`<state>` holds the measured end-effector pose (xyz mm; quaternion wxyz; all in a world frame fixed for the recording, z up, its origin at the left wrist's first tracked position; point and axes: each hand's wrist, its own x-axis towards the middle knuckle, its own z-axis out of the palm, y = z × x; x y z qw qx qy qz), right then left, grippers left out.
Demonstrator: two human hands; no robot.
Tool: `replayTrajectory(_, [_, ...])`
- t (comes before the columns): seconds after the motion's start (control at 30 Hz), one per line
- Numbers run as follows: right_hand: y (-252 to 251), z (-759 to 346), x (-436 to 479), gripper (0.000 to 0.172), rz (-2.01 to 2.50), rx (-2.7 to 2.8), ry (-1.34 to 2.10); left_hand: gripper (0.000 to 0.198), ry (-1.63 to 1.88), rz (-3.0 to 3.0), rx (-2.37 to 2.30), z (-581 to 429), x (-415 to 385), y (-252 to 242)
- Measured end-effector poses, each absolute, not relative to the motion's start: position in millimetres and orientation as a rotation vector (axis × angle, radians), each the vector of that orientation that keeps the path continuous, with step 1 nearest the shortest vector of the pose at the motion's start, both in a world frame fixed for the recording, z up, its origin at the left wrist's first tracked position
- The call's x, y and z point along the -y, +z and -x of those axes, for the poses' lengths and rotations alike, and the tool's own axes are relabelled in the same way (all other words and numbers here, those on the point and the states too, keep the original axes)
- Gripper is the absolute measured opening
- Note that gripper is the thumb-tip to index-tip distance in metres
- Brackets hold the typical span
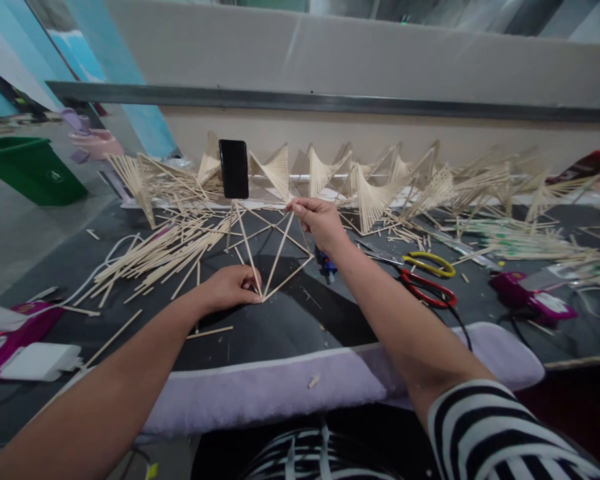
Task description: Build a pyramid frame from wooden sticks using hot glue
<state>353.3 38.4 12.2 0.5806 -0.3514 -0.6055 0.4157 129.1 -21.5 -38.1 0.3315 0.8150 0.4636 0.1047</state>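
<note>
An open frame of thin wooden sticks (280, 250) stands on the dark tabletop in front of me, its sticks meeting at corners. My left hand (230, 285) rests low beside the near corner, thumb and fingers closed around the foot of a slanting stick. Higher up, my right hand (320, 223) pinches the frame's upper right corner between thumb and fingertips. Whether a further small piece is in that pinch, I cannot make out. Just right of the frame, partly behind my right forearm, lies a small blue object (327, 263).
Loose sticks (155, 260) are heaped at left. Fan-shaped stick pieces (375, 200) line the back, near an upright phone (235, 169). Scissors with red handles (429, 288), a yellow-handled tool (430, 264) and a purple power strip (533, 297) lie right. Lilac padding (280, 393) covers the front edge.
</note>
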Motion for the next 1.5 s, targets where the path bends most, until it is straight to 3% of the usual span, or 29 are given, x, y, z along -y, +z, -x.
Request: replayTrajectory(1.5, [11.0, -352.5, -35.8, 0.019, 0.845, 1.428, 0.95, 0.03, 0.254, -2.12, -1.205, -130.1, 23.1, -34.8])
